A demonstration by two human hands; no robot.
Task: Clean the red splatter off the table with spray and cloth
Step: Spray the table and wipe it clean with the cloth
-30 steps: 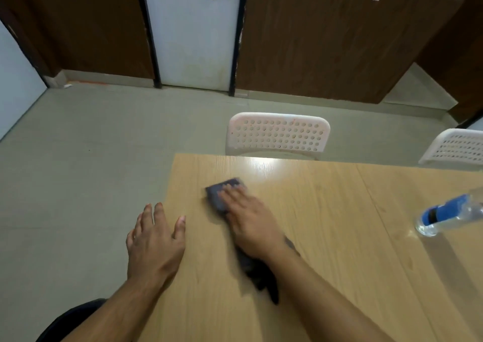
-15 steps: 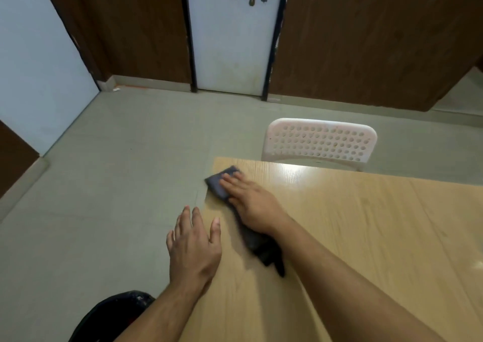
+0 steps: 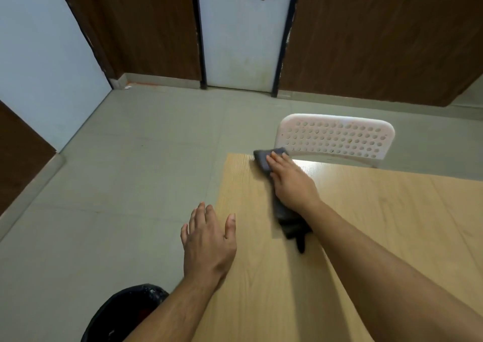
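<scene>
Right hand [image 3: 292, 182] pressing dark cloth [image 3: 264, 158] flat near surface [image 3: 392, 224] corner, fingers extended; left hand [image 3: 209, 239] released, fingers spread at edge.

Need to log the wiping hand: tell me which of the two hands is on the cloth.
The right hand: its flat fingers press the dark cloth near the table's far corner. The left hand lies spread at the table's left edge, holding nothing.

One head-worn view looks forward and down, close over the table [image 3: 366, 237] corner toward a door [image 3: 243, 41].
</scene>
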